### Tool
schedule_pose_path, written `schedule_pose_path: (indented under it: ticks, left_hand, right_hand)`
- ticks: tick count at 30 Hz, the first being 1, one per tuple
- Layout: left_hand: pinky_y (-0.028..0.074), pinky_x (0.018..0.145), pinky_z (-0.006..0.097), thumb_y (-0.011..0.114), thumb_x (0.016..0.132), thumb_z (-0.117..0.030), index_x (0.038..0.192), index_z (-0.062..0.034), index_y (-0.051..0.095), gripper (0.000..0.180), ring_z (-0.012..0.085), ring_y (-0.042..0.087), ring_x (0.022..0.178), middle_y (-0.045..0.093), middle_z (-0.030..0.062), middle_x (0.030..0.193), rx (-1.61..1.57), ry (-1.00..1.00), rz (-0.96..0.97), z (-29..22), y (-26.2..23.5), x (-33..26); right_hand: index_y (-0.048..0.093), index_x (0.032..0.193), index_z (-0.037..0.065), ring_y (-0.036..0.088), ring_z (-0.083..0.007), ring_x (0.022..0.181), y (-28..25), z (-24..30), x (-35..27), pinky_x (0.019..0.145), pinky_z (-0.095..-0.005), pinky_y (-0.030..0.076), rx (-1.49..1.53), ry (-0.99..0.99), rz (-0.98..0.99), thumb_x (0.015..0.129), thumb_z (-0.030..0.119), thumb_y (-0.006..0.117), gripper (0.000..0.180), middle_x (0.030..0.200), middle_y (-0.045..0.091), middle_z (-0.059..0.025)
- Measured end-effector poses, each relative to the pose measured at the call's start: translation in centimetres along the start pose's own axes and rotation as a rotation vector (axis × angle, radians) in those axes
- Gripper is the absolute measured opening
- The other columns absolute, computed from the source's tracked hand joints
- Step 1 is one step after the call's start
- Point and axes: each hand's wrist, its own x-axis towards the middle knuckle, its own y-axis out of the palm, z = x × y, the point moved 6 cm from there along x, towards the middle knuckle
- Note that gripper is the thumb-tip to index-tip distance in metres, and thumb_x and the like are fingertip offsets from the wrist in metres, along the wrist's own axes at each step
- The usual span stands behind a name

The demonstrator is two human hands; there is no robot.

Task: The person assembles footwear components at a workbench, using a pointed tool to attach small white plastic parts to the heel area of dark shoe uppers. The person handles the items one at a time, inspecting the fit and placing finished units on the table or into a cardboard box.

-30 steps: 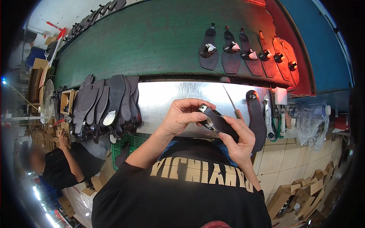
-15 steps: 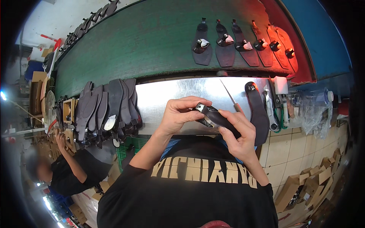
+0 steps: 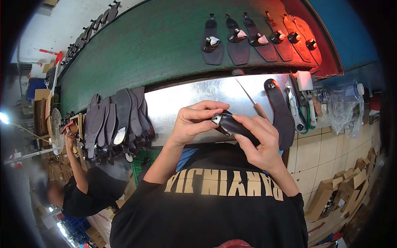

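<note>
Shiny metal bench (image 3: 186,103) sits below; the left hand (image 3: 192,124) and right hand (image 3: 258,142) both pinch one dark strap (image 3: 235,126). It might slip if a finger lets go.

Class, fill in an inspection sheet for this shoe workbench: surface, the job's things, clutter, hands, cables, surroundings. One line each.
Surface: shiny metal bench top, with a green conveyor belt behind it.
Job's things: dark sandal piece with a metal buckle, held above the bench in both hands.
Clutter: stack of dark soles at left; thin awl, single sole and hand tools at right; clear plastic bag.
Hands: left hand pinches the buckle end; right hand grips the piece from below.
Cables: green cord by the tools.
Surroundings: row of soles with straps on the belt; another person at lower left; cardboard boxes on a tiled floor.
</note>
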Motion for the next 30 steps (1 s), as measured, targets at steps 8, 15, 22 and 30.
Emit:
schedule_pose_path:
  ticks: [8,15,22,30]
  left_hand:
    - [0.05,0.089,0.031,0.06,0.078,0.011,0.112,-0.0024,0.068,0.038,0.0263,0.056,0.115,0.055,0.0217,0.127,-0.001,0.026,0.101,-0.8,1.3,-1.1]
    - [0.048,0.09,0.029,0.053,0.073,0.015,0.109,-0.0018,0.07,0.043,0.0263,0.054,0.119,0.051,0.0236,0.134,-0.01,0.02,0.109,-1.2,2.1,-2.4]
    - [0.046,0.094,0.029,0.052,0.073,0.015,0.109,-0.0016,0.07,0.043,0.0267,0.053,0.122,0.049,0.024,0.136,0.029,0.044,0.128,-1.5,2.1,-2.7]
    - [0.049,0.094,0.033,0.053,0.08,0.009,0.118,0.0011,0.063,0.04,0.0266,0.054,0.121,0.053,0.0219,0.133,0.115,-0.111,-0.032,-0.7,1.8,-3.1]
  right_hand:
    - [0.065,0.107,0.005,0.059,-0.0262,0.068,-0.1,1.9,-1.1,0.063,-0.0355,0.043,-0.13,-0.068,-0.006,0.068,0.003,0.072,0.04,0.077,0.061,-0.0085]
    - [0.066,0.107,0.006,0.058,-0.0246,0.069,-0.2,3.8,-2.7,0.063,-0.0341,0.042,-0.243,-0.164,-0.033,0.067,0.004,0.073,0.041,0.08,0.061,-0.0071]
    - [0.065,0.107,0.005,0.059,-0.0244,0.068,0.3,3.9,-2.6,0.062,-0.0351,0.042,-0.27,-0.22,-0.019,0.069,0.007,0.072,0.039,0.08,0.061,-0.0072]
    - [0.062,0.11,0.0,0.062,-0.0273,0.071,1.3,1.5,-1.5,0.063,-0.0358,0.047,-0.064,0.084,0.136,0.076,0.004,0.068,0.035,0.081,0.062,-0.0118]
